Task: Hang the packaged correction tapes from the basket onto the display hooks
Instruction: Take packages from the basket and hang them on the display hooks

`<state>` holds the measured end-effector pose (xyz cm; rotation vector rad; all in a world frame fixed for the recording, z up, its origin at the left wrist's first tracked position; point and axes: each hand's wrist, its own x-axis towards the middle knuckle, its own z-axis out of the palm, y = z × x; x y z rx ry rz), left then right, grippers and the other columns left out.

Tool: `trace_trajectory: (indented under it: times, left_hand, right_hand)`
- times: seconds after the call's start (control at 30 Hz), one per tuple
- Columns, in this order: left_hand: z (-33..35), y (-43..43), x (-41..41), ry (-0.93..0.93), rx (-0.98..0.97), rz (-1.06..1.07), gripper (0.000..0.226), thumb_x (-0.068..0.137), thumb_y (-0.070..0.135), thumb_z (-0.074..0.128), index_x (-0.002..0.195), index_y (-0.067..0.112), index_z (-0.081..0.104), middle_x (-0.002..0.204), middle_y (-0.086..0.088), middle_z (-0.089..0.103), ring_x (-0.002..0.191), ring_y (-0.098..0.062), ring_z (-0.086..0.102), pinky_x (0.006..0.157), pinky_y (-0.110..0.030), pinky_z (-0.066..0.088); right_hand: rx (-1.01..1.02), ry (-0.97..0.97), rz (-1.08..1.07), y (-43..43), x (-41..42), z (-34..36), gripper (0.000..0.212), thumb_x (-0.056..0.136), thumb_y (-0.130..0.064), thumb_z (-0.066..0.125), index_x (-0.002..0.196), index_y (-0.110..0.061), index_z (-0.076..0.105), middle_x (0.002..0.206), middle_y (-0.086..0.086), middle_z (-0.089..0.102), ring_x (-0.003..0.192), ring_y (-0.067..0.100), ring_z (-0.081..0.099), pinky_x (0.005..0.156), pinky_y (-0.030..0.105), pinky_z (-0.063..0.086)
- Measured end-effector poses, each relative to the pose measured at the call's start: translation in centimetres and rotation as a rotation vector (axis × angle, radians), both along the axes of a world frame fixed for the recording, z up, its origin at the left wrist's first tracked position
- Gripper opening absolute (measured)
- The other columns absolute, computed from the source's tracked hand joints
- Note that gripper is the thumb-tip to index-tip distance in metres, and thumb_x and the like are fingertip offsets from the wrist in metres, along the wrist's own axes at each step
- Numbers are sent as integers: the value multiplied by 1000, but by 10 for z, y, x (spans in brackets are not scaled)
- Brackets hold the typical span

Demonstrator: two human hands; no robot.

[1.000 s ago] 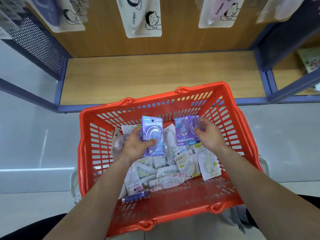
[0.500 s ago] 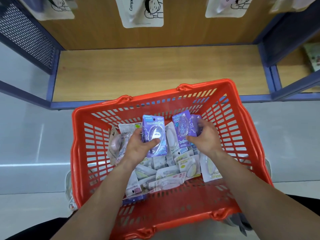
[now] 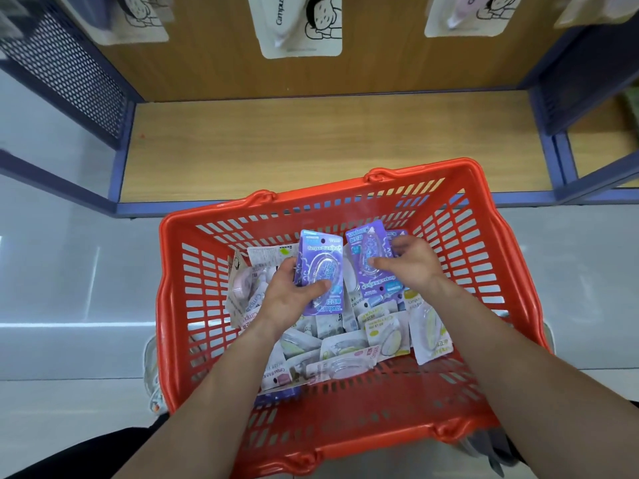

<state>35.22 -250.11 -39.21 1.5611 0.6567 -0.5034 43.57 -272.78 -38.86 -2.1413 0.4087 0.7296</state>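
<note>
You have one view only, from the camera on your head, so no second view overlaps it. It looks forward and steeply down, almost straight onto the red basket (image 3: 349, 209), which sits close beneath you and fills the frame from centre to 6 o'clock. Your forearms enter from 5 and 7 o'clock. Toward 12 o'clock the view reaches the wooden shelf (image 3: 311, 143) and, at the very top edge, the lower ends of hanging packages (image 3: 301, 25). The wide lens bends the shelf frame outward at 3 and 9 o'clock.
</note>
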Motion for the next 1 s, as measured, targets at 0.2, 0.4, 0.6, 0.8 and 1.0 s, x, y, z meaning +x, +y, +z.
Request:
trace_trajectory:
  times: [0.2,0.4,0.6,0.8,1.0]
  left_hand:
    - [14,-1,-3,0,-2,-26,39,86,13,81,114,24,56,112,1,73,88,-10,76,73,-26,61]
    - [67,10,4,-43,-1,-120,50,83,12,84,122,19,54,118,-2,72,97,-16,74,78,-30,62]
    - [171,25,13,-144,-50,-200,61,72,5,88,125,5,57,112,-15,76,109,-42,69,98,-57,54]
    - [289,37,-15,-256,-135,-252,83,52,25,86,125,-1,58,120,-19,72,97,-32,73,81,-41,61]
    - [351,23,-55,-304,-305,-278,74,56,15,82,124,-1,57,119,-24,71,94,-33,73,81,-44,63]
  right_hand:
    - [31,57,181,-6,-6,17,52,88,-28,81,127,-5,56,112,-2,56,115,25,58,100,41,46]
    - [253,-23,195,-18,-7,54,45,80,-16,87,120,-21,67,113,-1,72,108,13,68,78,14,54]
    - [313,-9,362,-13,-6,146,42,77,0,86,114,-11,68,99,8,76,80,14,70,83,35,60]
    - [366,-83,538,-2,-24,272,39,76,-18,90,110,-22,71,105,18,76,91,32,70,84,48,54]
    - [399,-141,582,-7,-54,354,58,53,-46,91,105,-27,74,102,19,77,89,39,68,82,62,53]
